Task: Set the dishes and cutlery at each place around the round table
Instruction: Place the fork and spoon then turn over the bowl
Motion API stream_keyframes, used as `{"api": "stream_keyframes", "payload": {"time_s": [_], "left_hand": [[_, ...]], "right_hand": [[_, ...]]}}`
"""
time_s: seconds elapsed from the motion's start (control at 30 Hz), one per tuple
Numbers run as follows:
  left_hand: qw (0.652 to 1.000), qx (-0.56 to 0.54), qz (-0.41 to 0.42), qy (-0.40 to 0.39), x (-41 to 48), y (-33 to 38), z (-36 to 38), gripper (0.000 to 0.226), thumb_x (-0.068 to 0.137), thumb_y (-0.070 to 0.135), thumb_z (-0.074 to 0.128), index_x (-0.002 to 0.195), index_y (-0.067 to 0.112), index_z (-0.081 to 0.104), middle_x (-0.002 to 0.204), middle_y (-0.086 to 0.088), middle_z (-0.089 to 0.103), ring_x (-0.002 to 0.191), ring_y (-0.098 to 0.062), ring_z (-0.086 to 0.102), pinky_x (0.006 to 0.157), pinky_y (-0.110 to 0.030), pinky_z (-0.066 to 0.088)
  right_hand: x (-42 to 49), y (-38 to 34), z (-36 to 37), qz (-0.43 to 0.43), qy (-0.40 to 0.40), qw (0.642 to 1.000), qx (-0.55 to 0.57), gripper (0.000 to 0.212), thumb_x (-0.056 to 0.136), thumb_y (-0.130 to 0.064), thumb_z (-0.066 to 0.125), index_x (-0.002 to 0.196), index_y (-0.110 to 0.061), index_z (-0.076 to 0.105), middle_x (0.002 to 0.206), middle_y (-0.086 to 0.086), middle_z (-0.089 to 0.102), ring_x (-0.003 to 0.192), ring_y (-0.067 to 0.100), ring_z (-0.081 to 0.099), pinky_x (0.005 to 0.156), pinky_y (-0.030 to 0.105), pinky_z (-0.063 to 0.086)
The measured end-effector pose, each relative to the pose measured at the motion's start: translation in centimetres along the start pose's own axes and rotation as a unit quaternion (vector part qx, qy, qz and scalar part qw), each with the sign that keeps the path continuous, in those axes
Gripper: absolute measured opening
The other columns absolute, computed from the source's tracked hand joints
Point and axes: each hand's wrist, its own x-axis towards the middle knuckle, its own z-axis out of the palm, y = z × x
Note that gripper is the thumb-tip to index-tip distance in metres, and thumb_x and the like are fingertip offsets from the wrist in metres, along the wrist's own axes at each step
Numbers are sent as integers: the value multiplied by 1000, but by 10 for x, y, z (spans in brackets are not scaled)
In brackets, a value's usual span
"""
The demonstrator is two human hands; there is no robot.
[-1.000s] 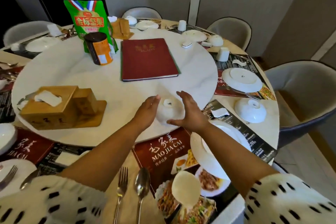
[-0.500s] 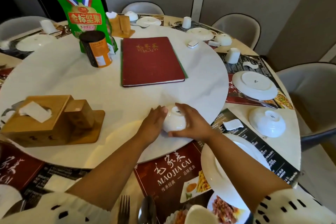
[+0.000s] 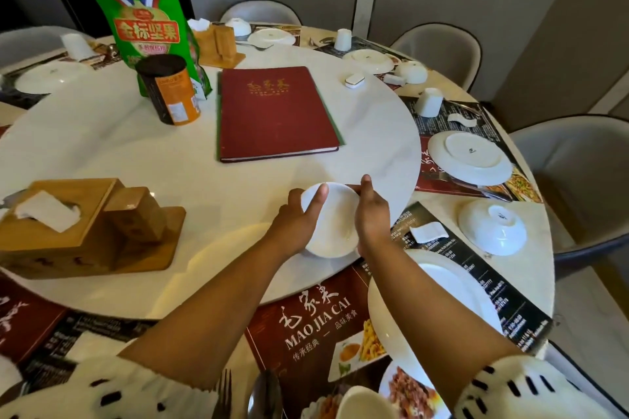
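Observation:
A small white bowl (image 3: 332, 221) is tipped up on its side at the near edge of the white turntable (image 3: 170, 163), its hollow facing me. My left hand (image 3: 299, 214) grips its left rim and my right hand (image 3: 372, 214) grips its right rim. Below them lies a red placemat (image 3: 306, 320) with a large white plate (image 3: 408, 313) partly under my right forearm. A fork (image 3: 223, 395), a spoon (image 3: 263, 396) and a white cup (image 3: 364, 401) sit at the near edge.
On the turntable stand a wooden tissue box (image 3: 68, 224), a red menu book (image 3: 275, 112), an orange can (image 3: 170, 92) and a green snack bag (image 3: 149, 31). To the right are an upturned bowl (image 3: 492, 226), a plate (image 3: 469, 156) and grey chairs (image 3: 585, 187).
Both hands closed on the upturned bowl, lifted it off the turntable and tilted it so its hollow now faces me.

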Motion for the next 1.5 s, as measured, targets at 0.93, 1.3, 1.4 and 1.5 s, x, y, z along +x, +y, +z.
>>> {"api": "stream_keyframes", "payload": {"time_s": [0.93, 1.3, 1.4, 1.5], "left_hand": [[983, 116, 33, 138, -25, -10, -10, 72, 87, 64, 38, 141, 16, 33, 144, -10, 37, 129, -30, 40, 102, -39, 36], [992, 32, 50, 110, -142, -70, -4, 78, 76, 67, 22, 143, 29, 27, 154, 0, 28, 140, -20, 30, 114, -44, 29], [993, 30, 46, 109, -156, -87, -1, 74, 82, 63, 21, 147, 29, 23, 158, 4, 15, 146, -16, 13, 120, -40, 14], [991, 43, 61, 112, -166, -96, 5, 59, 95, 48, 25, 149, 26, 19, 159, 6, 10, 147, -13, 5, 121, -37, 8]], "right_hand": [[5, 11, -27, 27, -133, 978, -157, 23, 93, -12, 52, 88, 7, 63, 71, 18, 56, 73, 32, 58, 73, 44, 55], [-56, 24, -74, 120, -184, 976, -3, 24, 87, -5, 60, 109, 5, 59, 94, 17, 64, 67, 26, 65, 47, 28, 57], [-75, 36, -84, 129, -216, 967, -27, 28, 87, -7, 61, 114, 2, 59, 101, 19, 65, 72, 28, 67, 51, 29, 57], [-91, 45, -85, 131, -233, 963, -40, 24, 88, -8, 59, 112, -3, 59, 97, 17, 65, 72, 27, 66, 52, 28, 57]]}}
